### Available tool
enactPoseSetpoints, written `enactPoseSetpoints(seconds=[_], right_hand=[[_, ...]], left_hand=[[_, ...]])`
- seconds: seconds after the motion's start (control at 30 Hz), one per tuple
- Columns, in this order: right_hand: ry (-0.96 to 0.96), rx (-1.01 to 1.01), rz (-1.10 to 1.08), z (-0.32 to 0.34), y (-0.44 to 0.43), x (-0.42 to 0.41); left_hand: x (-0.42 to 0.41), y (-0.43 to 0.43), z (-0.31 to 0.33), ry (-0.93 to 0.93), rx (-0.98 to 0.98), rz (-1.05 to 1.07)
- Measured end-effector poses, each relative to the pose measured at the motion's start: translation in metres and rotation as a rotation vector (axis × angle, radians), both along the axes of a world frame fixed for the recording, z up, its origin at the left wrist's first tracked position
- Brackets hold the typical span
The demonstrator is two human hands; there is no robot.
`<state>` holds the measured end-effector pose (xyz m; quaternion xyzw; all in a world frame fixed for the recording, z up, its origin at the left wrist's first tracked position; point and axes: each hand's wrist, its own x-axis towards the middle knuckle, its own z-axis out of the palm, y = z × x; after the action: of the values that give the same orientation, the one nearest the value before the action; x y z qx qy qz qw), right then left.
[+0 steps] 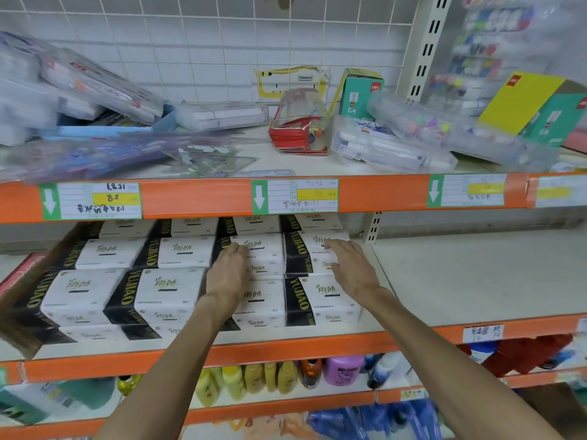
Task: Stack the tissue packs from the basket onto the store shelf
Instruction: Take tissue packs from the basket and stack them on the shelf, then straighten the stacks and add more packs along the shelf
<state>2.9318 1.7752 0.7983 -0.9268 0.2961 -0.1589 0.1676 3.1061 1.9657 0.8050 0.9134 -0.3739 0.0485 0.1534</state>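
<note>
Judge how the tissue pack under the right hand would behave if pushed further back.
The tissue pack looks soft and plastic-wrapped, so it would probably dent slightly under the right hand. Its boxy shape suggests sliding rather than rolling. It likely weighs little for its size.

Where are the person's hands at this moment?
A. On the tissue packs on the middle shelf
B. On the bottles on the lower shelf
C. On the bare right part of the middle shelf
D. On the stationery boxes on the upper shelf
A: the left hand and right hand both lie flat on the stacked tissue packs on the middle shelf.
</note>
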Motion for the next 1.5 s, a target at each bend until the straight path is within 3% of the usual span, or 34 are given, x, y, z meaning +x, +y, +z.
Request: enactPoseSetpoints(seconds=[0.1,0.27,0.4,0.57,0.67,0.83,1.03,1.27,1.4,1.5], right_hand=[[0.043,-0.049,0.026,0.001,0.0,-0.008],[-0.212,-0.066,-0.074,-0.016,0.025,-0.041],[-0.275,-0.13,-0.155,-0.042,0.042,-0.084],[-0.227,-0.128,-0.271,-0.081,0.061,-0.166],[-0.14,-0.102,-0.335,-0.101,0.062,-0.226],[-0.082,-0.008,-0.472,-0.113,0.057,-0.313],[0.06,0.048,-0.476,-0.131,0.037,-0.418],[0.316,0.205,-0.565,-0.187,0.039,-0.506],[0.452,0.391,-0.568,-0.241,0.055,-0.522],[0.542,0.546,-0.59,-0.306,0.078,-0.534]], left_hand=[[-0.005,0.002,0.001,0.006,0.03,-0.041],[-0.031,0.012,-0.014,-0.08,-0.147,-0.181],[-0.088,0.012,-0.027,0.045,-0.313,-0.371],[-0.167,-0.001,-0.049,0.158,-0.366,-0.612],[-0.215,-0.011,-0.065,0.217,-0.287,-0.714],[-0.284,-0.038,-0.092,0.377,0.007,-0.776],[-0.366,-0.057,-0.135,0.525,0.249,-0.638],[-0.428,-0.016,-0.193,0.646,0.446,-0.468],[-0.441,-0.008,-0.235,0.616,0.605,-0.432],[-0.454,0.001,-0.294,0.711,0.664,-0.407]])
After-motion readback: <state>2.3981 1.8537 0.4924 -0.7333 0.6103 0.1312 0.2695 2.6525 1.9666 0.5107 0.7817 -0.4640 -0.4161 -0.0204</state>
